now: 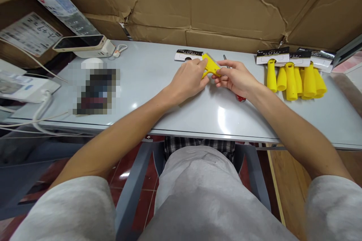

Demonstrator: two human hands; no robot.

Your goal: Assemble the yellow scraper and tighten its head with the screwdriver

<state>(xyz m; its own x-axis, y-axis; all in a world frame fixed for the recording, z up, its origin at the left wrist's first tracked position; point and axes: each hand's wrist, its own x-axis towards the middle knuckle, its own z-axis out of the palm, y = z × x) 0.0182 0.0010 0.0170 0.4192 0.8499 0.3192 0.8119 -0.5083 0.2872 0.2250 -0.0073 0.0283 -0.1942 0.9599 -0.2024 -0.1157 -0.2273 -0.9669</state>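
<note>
Above the middle of the table, both hands close on a yellow scraper [211,66] with a wide flat head and a thin metal edge. My left hand [189,77] grips it from the left, fingers curled around its handle part. From the right, my right hand [236,78] pinches the scraper's lower right side between thumb and fingers. A screwdriver [241,98] shows its red handle end below my right hand and its metal shaft above; whether that hand holds it is hidden. Just behind my left hand lies a black and white header card [188,55].
Several yellow handles [291,83] with black and white cards lie at the table's right. On the left are a phone [82,42] on a white charger, a blurred dark object [97,92], cables and a plastic bottle [60,5]. Cardboard [198,11] walls the back.
</note>
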